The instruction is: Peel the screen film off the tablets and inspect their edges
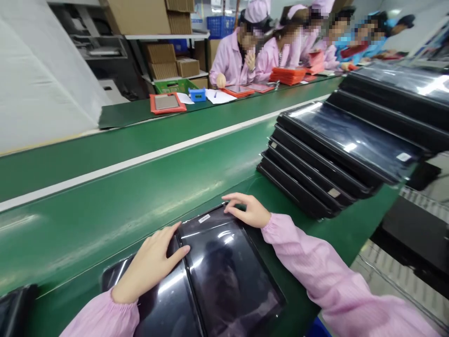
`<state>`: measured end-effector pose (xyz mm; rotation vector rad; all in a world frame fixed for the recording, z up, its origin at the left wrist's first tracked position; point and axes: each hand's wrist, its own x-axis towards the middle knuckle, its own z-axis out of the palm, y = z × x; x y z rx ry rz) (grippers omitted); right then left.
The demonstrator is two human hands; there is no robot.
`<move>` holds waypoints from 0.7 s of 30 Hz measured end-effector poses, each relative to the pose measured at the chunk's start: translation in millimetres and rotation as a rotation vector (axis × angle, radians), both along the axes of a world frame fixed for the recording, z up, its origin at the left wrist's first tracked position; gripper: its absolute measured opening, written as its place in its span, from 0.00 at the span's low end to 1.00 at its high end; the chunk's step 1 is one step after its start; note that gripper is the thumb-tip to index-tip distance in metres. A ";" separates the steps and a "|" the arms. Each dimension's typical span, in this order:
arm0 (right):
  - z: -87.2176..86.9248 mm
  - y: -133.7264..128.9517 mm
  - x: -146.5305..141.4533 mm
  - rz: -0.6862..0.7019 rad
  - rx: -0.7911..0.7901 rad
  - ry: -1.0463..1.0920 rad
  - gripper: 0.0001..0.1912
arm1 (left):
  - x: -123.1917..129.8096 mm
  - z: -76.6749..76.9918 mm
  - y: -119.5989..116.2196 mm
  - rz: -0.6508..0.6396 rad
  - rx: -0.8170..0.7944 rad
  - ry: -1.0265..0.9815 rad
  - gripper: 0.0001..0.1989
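Tablet (228,276), black and glossy, lies flat on green conveyor belt (87,224). Left hand (150,267) rests open on its left edge; right hand (247,210) touches its top edge with fingertips. Hands well apart, neither clamped. 2nd tablet (161,313) lies just beside. Stacked tablets (333,159) remain piled at right, untouched.

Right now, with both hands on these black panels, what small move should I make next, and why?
I'd probably nudge the labelled black panel slightly away from the neighbouring black panel with your right hand: their edges appear to meet, and your left hand rests on the neighbouring panel, so it could likely hold that one steady.
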<state>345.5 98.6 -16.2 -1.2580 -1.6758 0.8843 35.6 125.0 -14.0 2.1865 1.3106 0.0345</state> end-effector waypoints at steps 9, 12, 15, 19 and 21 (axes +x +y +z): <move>7.6 24.5 -28.5 0.311 -0.317 0.306 0.10 | -0.3 -13.8 25.6 0.002 -0.110 0.033 0.39; 2.9 36.2 -42.5 0.419 -0.471 0.490 0.11 | -2.7 -14.4 24.0 -0.014 -0.105 0.028 0.41; -0.8 43.9 -50.0 0.382 -0.554 0.575 0.10 | -3.3 -13.5 22.2 -0.001 -0.095 0.042 0.41; -0.5 44.9 -50.8 0.280 -0.590 0.675 0.10 | -2.8 -12.2 21.7 0.005 -0.101 0.042 0.40; 0.3 43.5 -50.8 0.242 -0.588 0.710 0.10 | -2.3 -11.7 21.8 0.004 -0.105 0.038 0.40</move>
